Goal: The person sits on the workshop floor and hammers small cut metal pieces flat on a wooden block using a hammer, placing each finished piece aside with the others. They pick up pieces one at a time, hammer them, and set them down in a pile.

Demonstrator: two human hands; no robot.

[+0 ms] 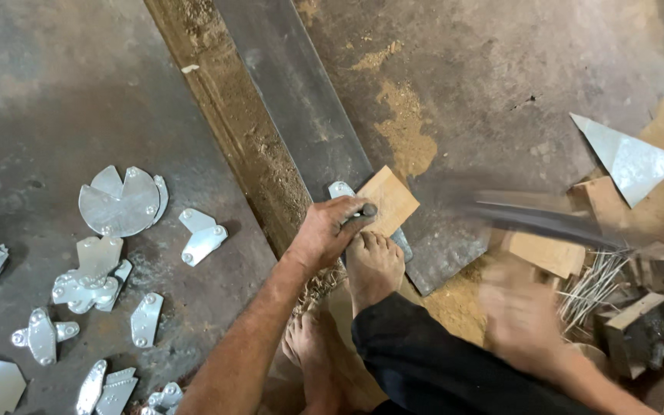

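Dim, even light; right hand (520,319) and hammer (543,221) motion-blurred.

- Short dark metal punch (363,211): held tip-down on a bright sheet-metal piece (341,189).
- Sheet-metal piece: lies flat on a long dark steel bar.
- Hammer (539,221): motion-blurred, raised at the right.

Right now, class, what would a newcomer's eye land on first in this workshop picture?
Mid-frame, the left hand pins a small tool on a wooden block atop a long metal strip, with a bare foot beside it. The right hand is a blur swinging a hammer. Shiny metal cutouts litter the floor at left.
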